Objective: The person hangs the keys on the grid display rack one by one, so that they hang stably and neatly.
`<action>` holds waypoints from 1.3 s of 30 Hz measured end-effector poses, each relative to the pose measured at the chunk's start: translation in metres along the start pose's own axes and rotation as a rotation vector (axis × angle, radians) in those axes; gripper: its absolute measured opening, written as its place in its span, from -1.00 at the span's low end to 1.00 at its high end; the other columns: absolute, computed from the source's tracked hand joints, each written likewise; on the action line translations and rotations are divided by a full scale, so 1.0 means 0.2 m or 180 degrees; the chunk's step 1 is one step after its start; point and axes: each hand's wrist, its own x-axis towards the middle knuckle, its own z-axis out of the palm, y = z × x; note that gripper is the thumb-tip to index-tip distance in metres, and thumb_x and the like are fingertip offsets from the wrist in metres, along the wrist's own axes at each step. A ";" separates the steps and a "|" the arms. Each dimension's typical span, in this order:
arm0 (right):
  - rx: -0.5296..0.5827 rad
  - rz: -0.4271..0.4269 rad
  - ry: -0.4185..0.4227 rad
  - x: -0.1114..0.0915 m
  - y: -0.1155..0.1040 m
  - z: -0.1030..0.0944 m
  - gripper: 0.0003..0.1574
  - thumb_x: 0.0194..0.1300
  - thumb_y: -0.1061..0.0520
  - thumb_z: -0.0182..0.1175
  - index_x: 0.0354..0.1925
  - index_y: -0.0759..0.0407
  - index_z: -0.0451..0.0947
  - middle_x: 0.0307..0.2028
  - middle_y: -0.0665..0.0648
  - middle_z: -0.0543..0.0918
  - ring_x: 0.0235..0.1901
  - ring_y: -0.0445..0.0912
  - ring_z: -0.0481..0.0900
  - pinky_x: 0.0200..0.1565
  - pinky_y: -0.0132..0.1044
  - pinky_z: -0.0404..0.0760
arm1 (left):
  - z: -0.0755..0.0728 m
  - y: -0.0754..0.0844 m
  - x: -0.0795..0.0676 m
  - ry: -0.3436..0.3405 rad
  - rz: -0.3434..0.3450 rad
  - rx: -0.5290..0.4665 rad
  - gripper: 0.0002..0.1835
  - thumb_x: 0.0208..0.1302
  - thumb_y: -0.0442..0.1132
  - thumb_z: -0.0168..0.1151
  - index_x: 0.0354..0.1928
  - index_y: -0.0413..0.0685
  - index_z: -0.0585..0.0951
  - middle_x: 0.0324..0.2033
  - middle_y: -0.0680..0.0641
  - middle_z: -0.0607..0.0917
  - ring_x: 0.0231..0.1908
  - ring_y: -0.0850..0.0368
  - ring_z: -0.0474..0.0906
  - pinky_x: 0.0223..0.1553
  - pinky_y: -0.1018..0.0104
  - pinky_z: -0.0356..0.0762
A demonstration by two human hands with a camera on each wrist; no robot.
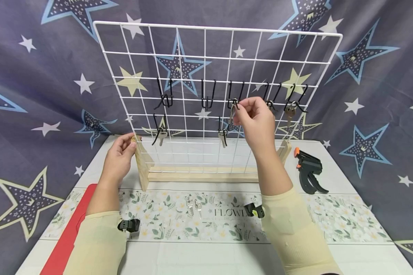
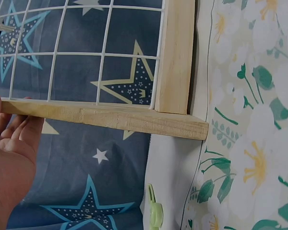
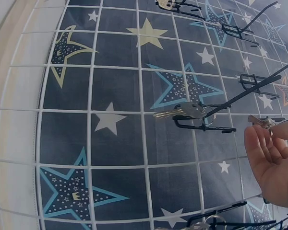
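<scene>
A white wire grid stands upright in a wooden stand with black hooks hung across it. My left hand grips the top of the stand's left side post, also seen as a wooden bar in the left wrist view. At a middle hook, my right hand pinches a key by its upper end. In the right wrist view the fingertips hold the key right at the hook. Other keys hang on a lower middle hook, a lower left one and the far right one.
Two loose keys lie on the floral runner before the stand. A black gun-shaped clamp with orange tips is at the right. A red flat board lies left, partly under the left forearm. A starry curtain hangs behind.
</scene>
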 end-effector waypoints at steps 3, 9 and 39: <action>-0.0009 -0.0009 -0.0036 -0.03 0.02 -0.01 -0.82 0.39 0.05 0.20 -0.19 0.14 0.51 -0.41 0.09 0.64 -0.44 -0.09 0.67 -0.31 -0.33 0.74 | 0.00 0.00 0.00 -0.0003 0.0022 0.0008 -0.53 0.53 -0.06 -0.06 0.38 -0.01 0.34 0.22 -0.10 0.53 0.16 0.32 0.47 0.22 0.61 0.42; -0.0048 -0.0110 -0.0134 -0.09 0.04 -0.04 -0.79 0.39 0.02 0.20 -0.19 0.15 0.51 -0.43 0.10 0.63 -0.45 -0.09 0.65 -0.32 -0.26 0.74 | 0.00 0.00 0.00 -0.0006 0.0064 0.0014 -0.54 0.53 -0.08 -0.06 0.39 -0.02 0.34 0.22 -0.13 0.53 0.15 0.33 0.47 0.20 0.62 0.43; -0.0826 0.0500 -0.1431 -0.36 0.27 -0.11 -0.76 0.41 -0.12 0.16 -0.18 0.00 0.54 -0.42 0.04 0.65 -0.43 -0.11 0.62 -0.36 -0.24 0.68 | 0.01 0.00 0.00 0.0036 -0.0075 0.0037 -0.52 0.52 -0.05 -0.06 0.39 0.04 0.33 0.25 -0.09 0.52 0.18 0.32 0.45 0.26 0.55 0.42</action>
